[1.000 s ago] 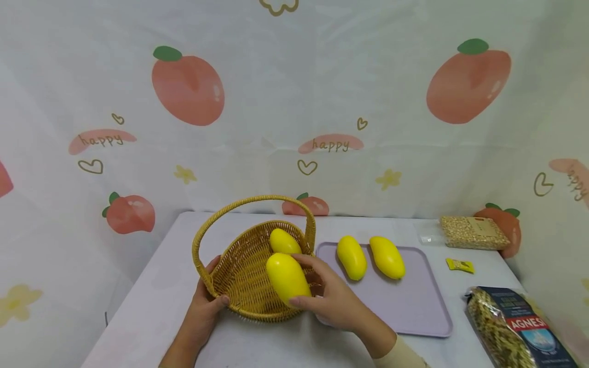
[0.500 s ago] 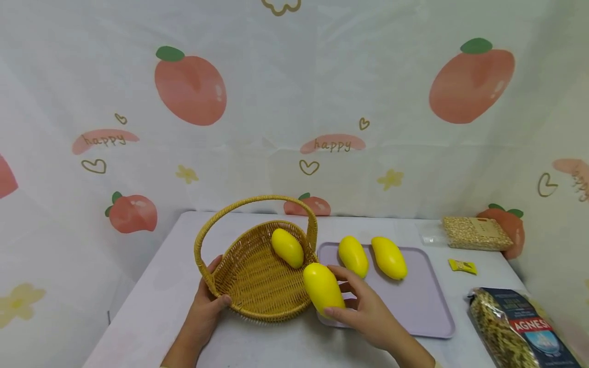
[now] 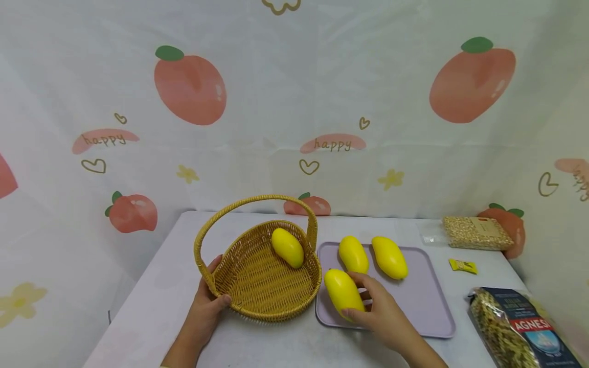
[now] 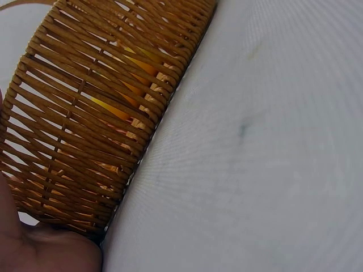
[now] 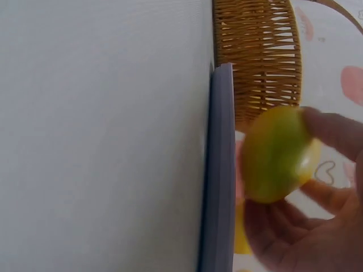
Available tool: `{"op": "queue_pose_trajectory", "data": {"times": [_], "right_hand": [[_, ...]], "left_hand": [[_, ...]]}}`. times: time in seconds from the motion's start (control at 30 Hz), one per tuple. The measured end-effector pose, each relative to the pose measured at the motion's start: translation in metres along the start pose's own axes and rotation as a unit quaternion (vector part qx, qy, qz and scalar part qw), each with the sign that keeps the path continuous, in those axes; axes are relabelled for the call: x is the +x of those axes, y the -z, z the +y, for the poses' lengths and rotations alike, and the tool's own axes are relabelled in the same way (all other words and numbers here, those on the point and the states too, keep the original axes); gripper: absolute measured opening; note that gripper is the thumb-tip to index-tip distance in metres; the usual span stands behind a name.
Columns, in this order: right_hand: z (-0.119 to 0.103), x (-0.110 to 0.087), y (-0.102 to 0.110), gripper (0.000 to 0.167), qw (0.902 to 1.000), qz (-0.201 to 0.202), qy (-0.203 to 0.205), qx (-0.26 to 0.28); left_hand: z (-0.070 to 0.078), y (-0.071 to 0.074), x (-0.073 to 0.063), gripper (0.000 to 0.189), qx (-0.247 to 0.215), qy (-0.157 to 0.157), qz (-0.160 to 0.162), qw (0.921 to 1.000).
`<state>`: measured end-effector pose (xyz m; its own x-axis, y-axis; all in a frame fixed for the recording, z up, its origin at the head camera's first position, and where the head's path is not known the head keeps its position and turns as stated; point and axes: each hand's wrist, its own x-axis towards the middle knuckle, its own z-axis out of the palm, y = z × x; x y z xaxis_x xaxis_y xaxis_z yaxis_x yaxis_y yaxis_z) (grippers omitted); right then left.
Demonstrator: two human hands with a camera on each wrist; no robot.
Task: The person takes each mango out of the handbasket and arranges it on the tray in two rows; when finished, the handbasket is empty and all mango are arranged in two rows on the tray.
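My left hand (image 3: 204, 312) grips the left rim of a woven wicker basket (image 3: 271, 301), thumb over the edge, with the basket's side wall filling much of the left wrist view. Inside the basket one yellow mango (image 3: 287, 248) lies against the back right wall. Between thumb and fingers, my right hand (image 3: 379, 312) holds another mango (image 3: 342, 294) over the left part of a lilac tray (image 3: 409, 312). In the right wrist view this held mango (image 5: 278, 156) shows a greenish underside, close to the tray's edge. Two more mangoes (image 3: 353, 254) (image 3: 389, 257) lie at the back of the tray.
At the right stand a pasta bag (image 3: 520, 327), a small yellow wrapped packet (image 3: 462, 266) and a clear bag of pale grains (image 3: 476, 233). The basket's tall handle (image 3: 257, 199) arches over it. A printed curtain (image 3: 276, 102) hangs behind the white table (image 3: 152, 306).
My right hand has carried the mango from over the basket rightward to over the tray. The left hand keeps its grip on the basket, which has stayed in place.
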<state>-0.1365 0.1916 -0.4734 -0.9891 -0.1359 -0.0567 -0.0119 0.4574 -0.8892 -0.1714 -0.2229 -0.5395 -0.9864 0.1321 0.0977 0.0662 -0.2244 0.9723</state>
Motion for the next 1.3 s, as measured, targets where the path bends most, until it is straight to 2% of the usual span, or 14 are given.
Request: {"op": "queue_pose_trajectory", "data": {"times": [0.2,0.47,0.7,1.3], "right_hand": [[0.0014,-0.0005,0.0002,0.079,0.9983,0.007,-0.030,-0.050],[0.0025,0.0017,0.0009,0.081,0.9911,0.025,-0.063,-0.115],[0.0043,0.0011,0.0012,0.079,0.9904,0.038,-0.060,-0.118],[0.0023,-0.0014,0.0018,0.073,0.9893,0.039,-0.055,-0.129]], "left_hand": [[0.0001,-0.0001,0.0002,0.091,0.000,-0.002,-0.003,1.0000],[0.0004,0.0011,-0.0007,0.089,-0.009,-0.003,-0.007,0.9999],[0.0002,0.0013,-0.0012,0.089,-0.011,0.000,-0.008,0.9999],[-0.0004,0.0003,-0.0005,0.090,-0.002,-0.007,-0.007,0.9999]]}}
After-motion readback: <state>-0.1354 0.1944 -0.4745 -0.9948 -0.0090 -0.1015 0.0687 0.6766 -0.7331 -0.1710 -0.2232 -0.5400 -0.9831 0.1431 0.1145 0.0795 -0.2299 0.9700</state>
